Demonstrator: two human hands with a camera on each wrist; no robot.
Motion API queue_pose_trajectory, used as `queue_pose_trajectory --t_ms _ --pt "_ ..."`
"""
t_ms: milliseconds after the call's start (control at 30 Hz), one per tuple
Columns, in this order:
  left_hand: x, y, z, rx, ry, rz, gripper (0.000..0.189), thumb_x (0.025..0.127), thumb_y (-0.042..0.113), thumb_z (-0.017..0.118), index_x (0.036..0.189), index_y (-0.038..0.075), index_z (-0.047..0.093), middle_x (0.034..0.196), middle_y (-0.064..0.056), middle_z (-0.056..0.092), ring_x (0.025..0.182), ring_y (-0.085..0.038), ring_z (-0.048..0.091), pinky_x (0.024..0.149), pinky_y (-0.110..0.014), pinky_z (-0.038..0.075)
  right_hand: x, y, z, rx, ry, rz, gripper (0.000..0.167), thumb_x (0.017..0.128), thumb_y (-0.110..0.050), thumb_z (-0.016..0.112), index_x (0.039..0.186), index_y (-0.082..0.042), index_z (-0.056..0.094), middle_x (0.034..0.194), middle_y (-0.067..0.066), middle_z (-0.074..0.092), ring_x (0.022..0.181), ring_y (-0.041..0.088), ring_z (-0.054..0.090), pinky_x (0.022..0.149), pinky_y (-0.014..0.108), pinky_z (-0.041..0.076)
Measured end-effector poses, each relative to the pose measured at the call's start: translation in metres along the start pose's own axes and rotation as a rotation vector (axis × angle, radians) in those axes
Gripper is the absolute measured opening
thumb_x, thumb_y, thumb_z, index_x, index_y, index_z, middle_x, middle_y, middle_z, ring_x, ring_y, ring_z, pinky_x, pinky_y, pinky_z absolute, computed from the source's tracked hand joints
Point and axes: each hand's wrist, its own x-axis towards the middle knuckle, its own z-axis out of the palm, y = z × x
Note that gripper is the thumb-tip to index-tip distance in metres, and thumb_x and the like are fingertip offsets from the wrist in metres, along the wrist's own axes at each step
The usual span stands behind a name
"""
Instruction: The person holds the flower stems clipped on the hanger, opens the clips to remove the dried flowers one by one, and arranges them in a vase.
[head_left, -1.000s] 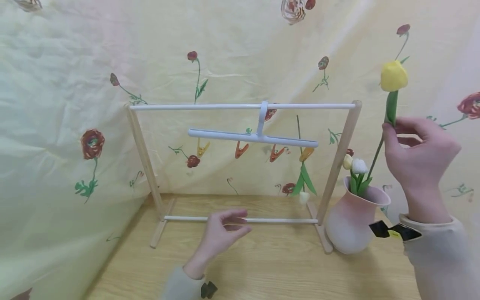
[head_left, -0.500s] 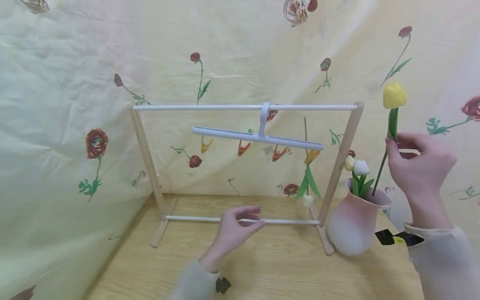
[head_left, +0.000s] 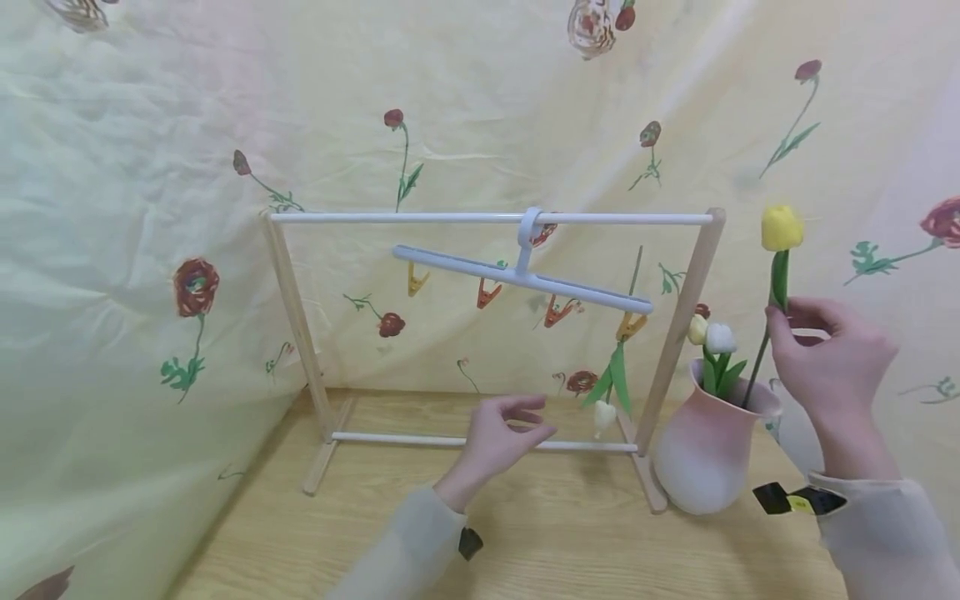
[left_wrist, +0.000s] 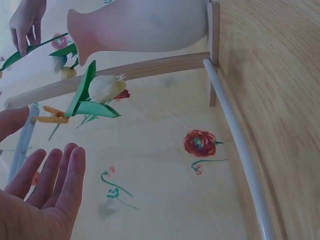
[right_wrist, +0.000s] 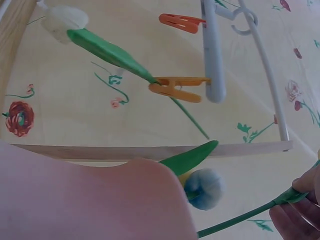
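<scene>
In the head view my right hand (head_left: 836, 358) pinches a yellow artificial tulip (head_left: 782, 227) by its stem just under the leaf. The stem's lower end goes into the mouth of a pink-and-white vase (head_left: 701, 458), where a white tulip (head_left: 721, 337) and a pale yellow one (head_left: 697, 328) stand. My left hand (head_left: 502, 437) is held in front of the rack, thumb and fingers apart, holding nothing. Beyond it, a white tulip (head_left: 604, 417) hangs upside down from an orange clip (head_left: 632, 325) at the right end of a tilted pale hanger (head_left: 480, 268).
The hanger hooks over the top white bar (head_left: 390, 218) of a wooden rack, whose right leg (head_left: 678, 333) stands close beside the vase. A yellow clip (head_left: 416, 281) and two red-orange clips (head_left: 487, 294) also hang there. Floral cloth (head_left: 150, 125) backs the wooden table (head_left: 570, 542).
My right hand has come down with the yellow tulip, its stem sinking deeper into the vase. My left hand has moved right and slightly up. The hanger tilts further down on its right.
</scene>
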Motion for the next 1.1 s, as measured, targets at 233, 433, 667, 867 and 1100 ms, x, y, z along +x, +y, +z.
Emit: queue_pose_trajectory --t_ms 233,433,667,867,1100 --pt "0.017 0.001 0.010 0.038 -0.026 -0.029 0.042 0.087 0.025 0.089 0.127 0.019 0.077 0.127 0.000 0.079 0.100 -0.012 0.077 0.078 -0.028 0.066 -0.011 0.012 0.003 -0.012 -0.053 -0.012 0.023 0.094 -0.013 0.074 0.111 0.001 0.081 0.084 -0.049 0.053 0.076 -0.029 0.052 0.070 -0.008 0.039" --pt "0.032 0.002 0.025 0.035 -0.042 -0.073 0.044 0.088 0.027 0.089 0.130 0.023 0.076 0.129 0.004 0.078 0.105 -0.014 0.076 0.082 -0.031 0.066 -0.016 0.015 0.003 -0.001 -0.072 -0.048 0.024 0.092 -0.012 0.074 0.108 0.005 0.080 0.082 -0.052 0.051 0.074 -0.031 0.051 0.069 -0.009 0.039" --pt "0.050 0.002 0.042 0.036 -0.018 -0.089 0.039 0.087 0.030 0.090 0.125 0.025 0.078 0.124 0.005 0.079 0.103 -0.011 0.075 0.083 -0.029 0.065 -0.020 0.016 0.003 -0.093 -0.178 0.041 0.030 0.096 -0.019 0.073 0.116 0.002 0.078 0.079 -0.042 0.058 0.070 -0.033 0.045 0.065 -0.008 0.036" --pt "0.059 0.000 0.049 0.056 -0.019 -0.080 0.041 0.088 0.033 0.088 0.127 0.027 0.077 0.126 0.007 0.078 0.109 -0.016 0.075 0.088 -0.027 0.063 -0.026 0.020 0.006 -0.129 -0.248 0.031 0.033 0.098 -0.021 0.070 0.119 0.004 0.076 0.106 0.031 0.078 0.071 -0.035 0.041 0.065 -0.008 0.034" --pt "0.063 -0.003 0.054 0.052 -0.045 -0.108 0.042 0.088 0.032 0.088 0.128 0.027 0.076 0.126 0.004 0.078 0.108 -0.015 0.074 0.091 -0.029 0.062 -0.033 0.029 0.008 -0.137 -0.294 0.023 0.033 0.099 -0.021 0.070 0.119 0.005 0.075 0.107 0.034 0.076 0.069 -0.039 0.038 0.062 -0.007 0.034"
